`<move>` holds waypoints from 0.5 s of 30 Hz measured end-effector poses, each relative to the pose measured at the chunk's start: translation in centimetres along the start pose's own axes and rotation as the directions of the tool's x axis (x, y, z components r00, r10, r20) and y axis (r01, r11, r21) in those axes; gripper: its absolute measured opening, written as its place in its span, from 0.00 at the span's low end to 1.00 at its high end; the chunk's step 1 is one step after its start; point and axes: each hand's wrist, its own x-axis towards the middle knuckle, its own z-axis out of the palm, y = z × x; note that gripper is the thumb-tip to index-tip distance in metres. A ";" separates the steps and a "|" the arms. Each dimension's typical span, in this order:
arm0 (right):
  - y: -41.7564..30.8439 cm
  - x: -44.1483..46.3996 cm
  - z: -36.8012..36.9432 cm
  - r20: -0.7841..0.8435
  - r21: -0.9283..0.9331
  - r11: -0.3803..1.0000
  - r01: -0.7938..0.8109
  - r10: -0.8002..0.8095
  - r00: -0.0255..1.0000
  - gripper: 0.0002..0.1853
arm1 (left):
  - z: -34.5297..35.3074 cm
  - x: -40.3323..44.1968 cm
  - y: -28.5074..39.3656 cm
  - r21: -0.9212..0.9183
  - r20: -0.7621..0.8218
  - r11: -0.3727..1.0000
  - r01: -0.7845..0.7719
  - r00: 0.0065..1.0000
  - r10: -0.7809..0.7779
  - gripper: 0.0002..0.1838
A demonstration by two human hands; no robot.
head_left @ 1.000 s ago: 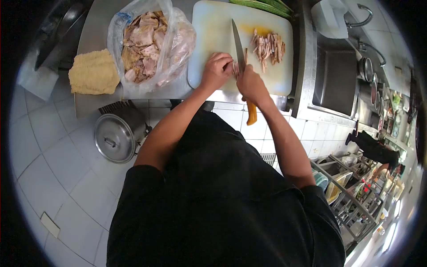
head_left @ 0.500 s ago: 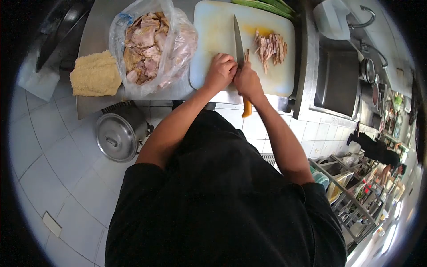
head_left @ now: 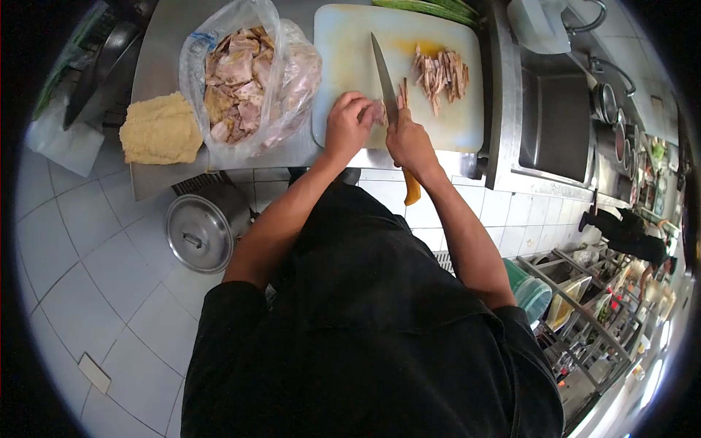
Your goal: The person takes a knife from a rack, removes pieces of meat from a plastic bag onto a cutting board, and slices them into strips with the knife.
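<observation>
Yellow-handled knife (head_left: 385, 84), tip forward, axis slanting left

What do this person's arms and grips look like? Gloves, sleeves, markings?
Left grip and right grip: bare five-fingered hands, no gloves visible. Forearms bare, no watch or markings visible. Plain black short sleeves.

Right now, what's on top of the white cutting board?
The cutting board carries a pile of meat strips and some meat beside the knife. The left hand and right hand hide whatever's beneath them.
</observation>
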 end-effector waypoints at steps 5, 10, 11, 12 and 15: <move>-1.7 -1.5 -0.1 0.065 0.040 0.995 -0.090 0.087 0.994 0.20 | 0.5 1.0 -1.6 0.032 0.084 0.995 -0.099 0.992 0.096 0.06; -1.1 -1.1 1.7 -0.016 -0.072 0.996 -0.061 0.060 0.998 0.18 | 1.0 0.8 -2.4 0.023 0.086 0.989 -0.147 0.986 0.145 0.04; -0.9 -0.2 1.9 -0.052 -0.075 0.996 -0.047 0.043 0.998 0.18 | 1.0 1.0 -2.4 0.018 0.087 0.988 -0.150 0.985 0.148 0.04; -0.9 1.0 1.8 -0.045 -0.060 0.997 -0.042 0.039 0.998 0.17 | 1.0 1.0 -2.6 0.012 0.090 0.988 -0.154 0.984 0.152 0.04; -1.1 3.8 1.2 -0.021 -0.003 1.000 -0.029 0.028 0.999 0.16 | 0.9 0.9 -2.6 0.028 0.096 0.988 -0.152 0.984 0.149 0.05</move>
